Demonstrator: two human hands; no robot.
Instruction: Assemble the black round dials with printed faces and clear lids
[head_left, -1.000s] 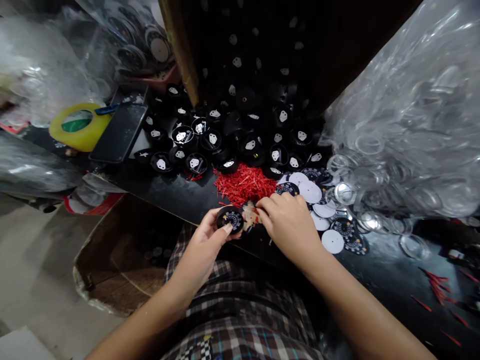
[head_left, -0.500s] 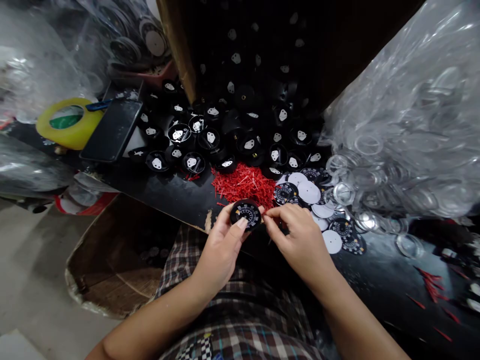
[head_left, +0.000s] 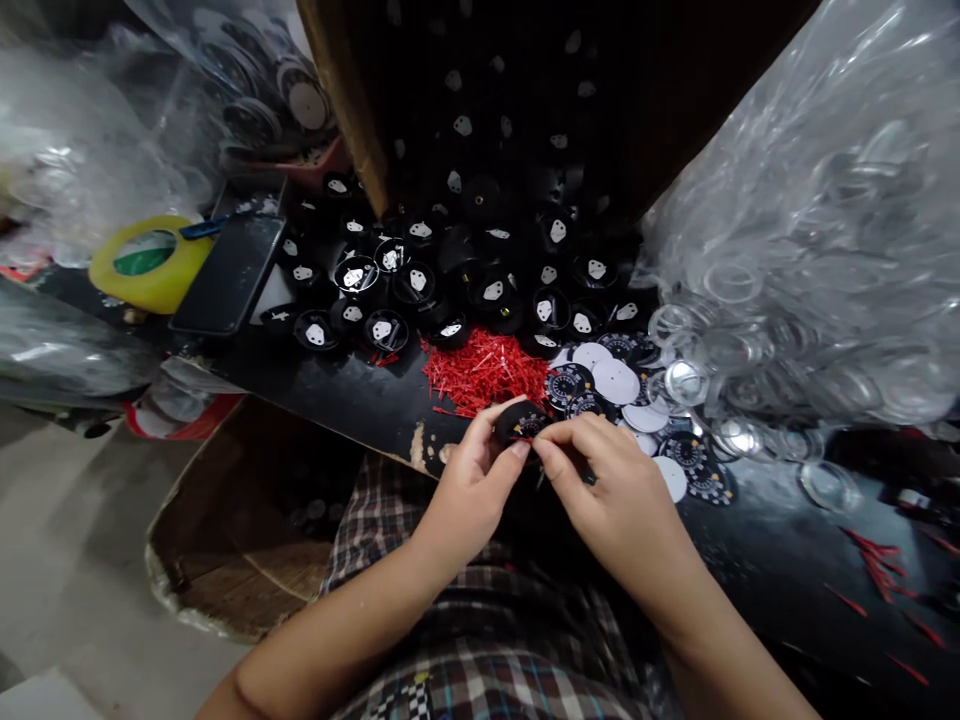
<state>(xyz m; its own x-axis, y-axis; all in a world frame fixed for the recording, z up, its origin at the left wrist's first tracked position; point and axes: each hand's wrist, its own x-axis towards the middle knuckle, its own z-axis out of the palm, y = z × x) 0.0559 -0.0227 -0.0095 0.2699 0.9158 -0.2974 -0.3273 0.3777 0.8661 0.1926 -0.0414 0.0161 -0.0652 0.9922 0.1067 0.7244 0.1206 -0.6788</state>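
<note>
My left hand point(head_left: 480, 475) is closed around a round black gauge point(head_left: 517, 421) with a numbered dial, tilted at the table's front edge. My right hand point(head_left: 600, 470) pinches a small red pointer point(head_left: 527, 439) between thumb and forefinger, right over the dial face. The fingertips hide part of the pointer and the dial. Just beyond the hands lies a heap of red pointers point(head_left: 484, 372). To its right are loose dial discs point(head_left: 616, 382), some white side up and some black with printed numbers.
Several black gauge cases point(head_left: 386, 328) with white plates inside spread out from a large dark box. Clear plastic rings point(head_left: 686, 381) spill from a bag at right. A phone point(head_left: 229, 275) and yellow tape roll point(head_left: 146, 262) lie at left. An open carton point(head_left: 225, 570) stands below the edge.
My left hand has shifted right and tipped the gauge. My right hand has brought the red pointer from beside the gauge onto its dial.
</note>
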